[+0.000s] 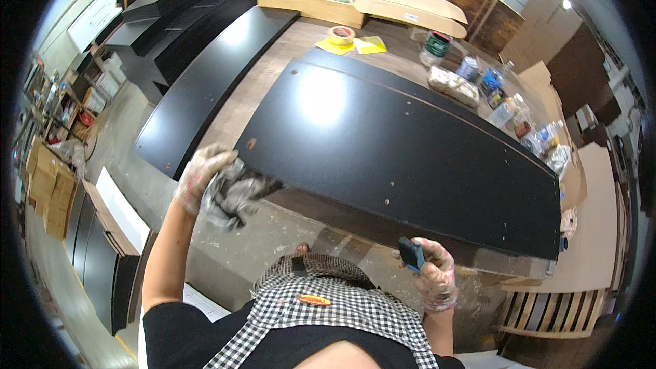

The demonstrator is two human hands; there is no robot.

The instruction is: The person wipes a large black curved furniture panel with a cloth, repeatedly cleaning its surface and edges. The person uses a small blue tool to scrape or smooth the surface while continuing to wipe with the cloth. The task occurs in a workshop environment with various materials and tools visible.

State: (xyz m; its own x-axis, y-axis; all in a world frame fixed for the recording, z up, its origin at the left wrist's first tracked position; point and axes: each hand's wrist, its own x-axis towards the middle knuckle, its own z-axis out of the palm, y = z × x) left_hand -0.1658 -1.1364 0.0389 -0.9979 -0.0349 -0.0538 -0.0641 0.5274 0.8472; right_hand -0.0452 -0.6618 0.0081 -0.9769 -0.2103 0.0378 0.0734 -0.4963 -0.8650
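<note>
A large black panel (383, 143) lies on the workbench in front of me, with small holes and light marks on its face. Close to its near left corner, my left hand (205, 171), in a stained clear glove, grips a crumpled grey-black rag (234, 195) that is blurred and hangs past the edge. My right hand (436, 275), also gloved and stained, is closed around a small block, blue with a black face (411, 254). The block is held off the near edge of the panel, apart from it. I cannot tell its exact kind.
Behind the panel are a roll of tape (342, 35) on yellow sheets, a wooden tray (311, 10) of supplies, a green-labelled jar (436, 48) and several bottles (506, 111). Another black panel (219, 89) lies to the left. Slatted wood (550, 312) stands at lower right.
</note>
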